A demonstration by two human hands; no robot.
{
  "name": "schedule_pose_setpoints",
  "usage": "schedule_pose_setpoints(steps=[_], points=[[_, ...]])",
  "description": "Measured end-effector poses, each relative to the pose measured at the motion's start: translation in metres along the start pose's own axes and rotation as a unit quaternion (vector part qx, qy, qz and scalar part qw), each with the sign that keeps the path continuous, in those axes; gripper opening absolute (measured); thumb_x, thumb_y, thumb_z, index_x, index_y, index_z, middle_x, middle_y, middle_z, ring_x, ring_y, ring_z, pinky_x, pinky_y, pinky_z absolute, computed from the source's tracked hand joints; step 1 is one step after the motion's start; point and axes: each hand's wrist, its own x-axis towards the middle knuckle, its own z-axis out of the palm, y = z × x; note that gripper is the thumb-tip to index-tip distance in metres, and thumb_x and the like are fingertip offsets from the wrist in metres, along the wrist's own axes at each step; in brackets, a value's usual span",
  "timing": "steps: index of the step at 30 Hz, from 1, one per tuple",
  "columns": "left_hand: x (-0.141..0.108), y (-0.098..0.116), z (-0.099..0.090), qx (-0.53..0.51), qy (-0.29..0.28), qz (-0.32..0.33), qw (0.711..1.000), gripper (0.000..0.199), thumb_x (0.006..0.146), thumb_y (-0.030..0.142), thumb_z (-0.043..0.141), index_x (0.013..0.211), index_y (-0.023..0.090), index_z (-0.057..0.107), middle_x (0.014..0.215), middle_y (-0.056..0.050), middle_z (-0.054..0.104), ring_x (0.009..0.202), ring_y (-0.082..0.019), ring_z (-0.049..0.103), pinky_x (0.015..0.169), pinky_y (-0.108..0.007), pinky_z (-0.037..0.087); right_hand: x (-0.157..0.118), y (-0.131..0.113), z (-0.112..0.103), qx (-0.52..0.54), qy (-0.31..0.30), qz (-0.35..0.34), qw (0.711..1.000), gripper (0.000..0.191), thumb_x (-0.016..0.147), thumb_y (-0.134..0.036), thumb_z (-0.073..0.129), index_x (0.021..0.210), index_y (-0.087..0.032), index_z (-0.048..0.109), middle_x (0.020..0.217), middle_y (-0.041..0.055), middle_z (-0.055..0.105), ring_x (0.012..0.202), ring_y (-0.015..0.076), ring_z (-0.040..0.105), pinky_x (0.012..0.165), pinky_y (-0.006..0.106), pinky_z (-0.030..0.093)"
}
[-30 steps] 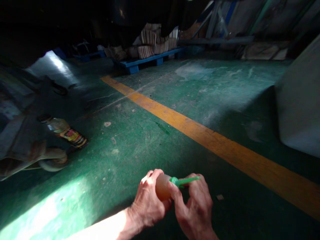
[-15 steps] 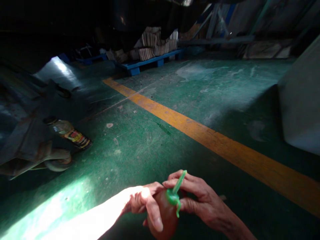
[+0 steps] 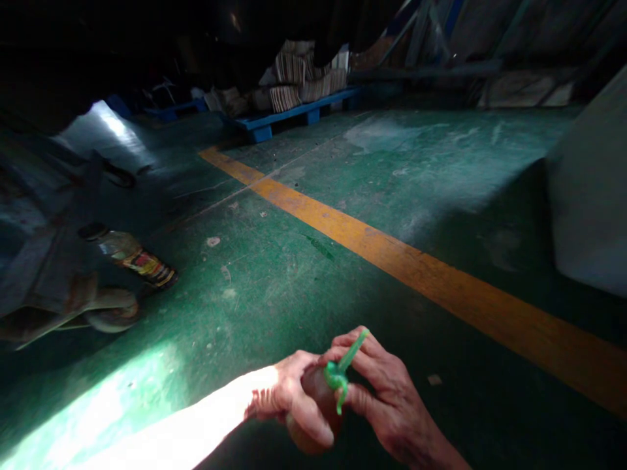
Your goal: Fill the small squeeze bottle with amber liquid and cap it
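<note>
At the bottom middle, my left hand (image 3: 298, 395) wraps around a reddish-brown rounded object (image 3: 317, 390), shaped like a fruit; its exact kind cannot be told. A bright green stalk-like top (image 3: 337, 375) sits on it, with a straight stem pointing up and right and a curly tail hanging down. My right hand (image 3: 385, 385) is closed at this green top, thumb on the near side and fingers on the far side. Part of the rounded object is hidden under my left thumb and palm.
Leaning at the left is a bottle (image 3: 134, 256) with a dark cap, beside a caster wheel (image 3: 115, 313). A yellow line (image 3: 367, 241) crosses the green floor. Farther off, a blue pallet (image 3: 294, 119) carries stacked sheets (image 3: 289, 68). A pale box-like thing (image 3: 592, 196) stands at the right.
My left thumb has shifted right across the rounded object, nearer the green top. The right hand has moved slightly left, and the curly green tail now hangs differently.
</note>
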Motion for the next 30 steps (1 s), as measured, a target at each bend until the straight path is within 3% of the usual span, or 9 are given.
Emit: schedule_pose_setpoints(steps=[5,8,13,15,19,21,24,27,30], points=[[0.001,0.005,0.012,-0.037,0.038,0.047,0.997,0.031,0.048,0.018,0.068,0.076,0.013,0.054,0.065,0.002,0.046,0.057,-0.01,0.041,0.048,-0.021,0.03,-0.006,0.002,0.008,-0.003,0.062,0.036,0.997,0.024,0.076,-0.012,0.051,0.093,-0.026,0.062,0.09,-0.0037,0.057,0.083,0.0123,0.049,0.072,0.022,0.039],[0.007,-0.003,0.017,-0.018,0.097,0.059,0.993,0.034,0.048,0.014,0.064,0.08,0.012,0.055,0.065,0.003,0.046,0.056,-0.009,0.038,0.048,-0.021,0.029,-0.009,0.002,0.013,-0.017,0.112,0.04,0.993,0.025,0.074,-0.009,0.05,0.089,-0.025,0.062,0.089,-0.0046,0.057,0.084,0.0106,0.049,0.074,0.018,0.039],[0.016,-0.016,0.028,0.039,0.247,0.095,0.964,0.039,0.048,0.018,0.065,0.085,0.009,0.054,0.073,-0.002,0.056,0.06,-0.013,0.044,0.049,-0.022,0.034,-0.011,0.002,0.023,-0.037,0.163,0.076,0.983,0.022,0.077,-0.012,0.05,0.091,-0.025,0.062,0.089,-0.0042,0.057,0.087,0.0101,0.051,0.076,0.018,0.04],[0.016,-0.017,0.029,0.054,0.263,0.103,0.958,0.038,0.048,0.018,0.066,0.083,0.009,0.055,0.075,-0.002,0.059,0.062,-0.015,0.048,0.052,-0.022,0.037,-0.013,0.002,0.022,-0.018,0.166,0.107,0.98,0.021,0.077,-0.015,0.052,0.091,-0.024,0.063,0.089,-0.0023,0.057,0.087,0.0118,0.053,0.076,0.02,0.042],[0.01,-0.009,0.02,0.072,0.172,0.114,0.976,0.052,0.047,0.016,0.073,0.097,0.014,0.06,0.089,0.0,0.061,0.076,-0.017,0.052,0.062,-0.022,0.04,-0.019,0.001,0.009,0.145,0.047,0.168,0.974,0.033,0.073,-0.024,0.058,0.105,-0.023,0.063,0.108,0.0033,0.058,0.1,0.0209,0.055,0.082,0.03,0.046],[0.006,-0.003,0.014,0.086,0.11,0.096,0.986,0.055,0.049,0.012,0.074,0.103,0.019,0.061,0.083,0.004,0.06,0.07,-0.014,0.051,0.057,-0.02,0.037,-0.02,0.001,0.002,0.189,0.013,0.166,0.968,0.035,0.075,-0.027,0.057,0.11,-0.024,0.061,0.113,0.004,0.057,0.106,0.0227,0.053,0.086,0.033,0.046],[0.004,0.001,0.006,0.077,0.052,0.068,0.993,0.054,0.05,0.013,0.076,0.102,0.021,0.061,0.074,0.006,0.055,0.062,-0.011,0.046,0.053,-0.02,0.033,-0.019,0.001,-0.005,0.118,0.032,0.122,0.985,0.024,0.083,-0.025,0.055,0.105,-0.027,0.064,0.107,0.0023,0.059,0.099,0.0182,0.056,0.084,0.027,0.046],[0.004,0.001,0.003,0.057,0.033,0.064,0.996,0.053,0.043,0.018,0.081,0.094,0.019,0.063,0.081,0.004,0.055,0.073,-0.014,0.048,0.061,-0.021,0.037,-0.014,0.0,-0.005,-0.002,0.011,0.033,0.999,0.019,0.089,-0.029,0.051,0.103,-0.026,0.063,0.096,0.0017,0.061,0.086,0.0155,0.058,0.073,0.026,0.047],[0.004,-0.002,0.004,0.048,0.022,0.055,0.997,0.039,0.047,0.025,0.08,0.081,0.016,0.063,0.079,0.003,0.052,0.074,-0.015,0.047,0.059,-0.021,0.036,-0.01,-0.001,0.0,-0.113,0.032,-0.068,0.991,0.019,0.093,-0.029,0.044,0.098,-0.021,0.061,0.085,0.0024,0.061,0.078,0.0165,0.056,0.068,0.03,0.045]])
